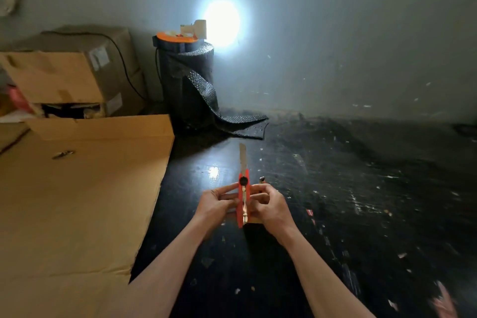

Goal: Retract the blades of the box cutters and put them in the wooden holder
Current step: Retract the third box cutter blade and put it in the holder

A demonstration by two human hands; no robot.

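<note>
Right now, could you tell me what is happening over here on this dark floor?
A person is holding an orange box cutter with both bare hands, the left hand and the right hand gripping its handle from either side. Its metal blade is fully extended and points away from them, so it has not been retracted yet. A light wooden holder shows partly behind the hands, with another cutter's tip sticking up from it. A large flat brown cardboard sheet lies to the left.

No legible text anywhere; labels on cardboard box [77,67], upper left of frame, too blurred to read.
</note>
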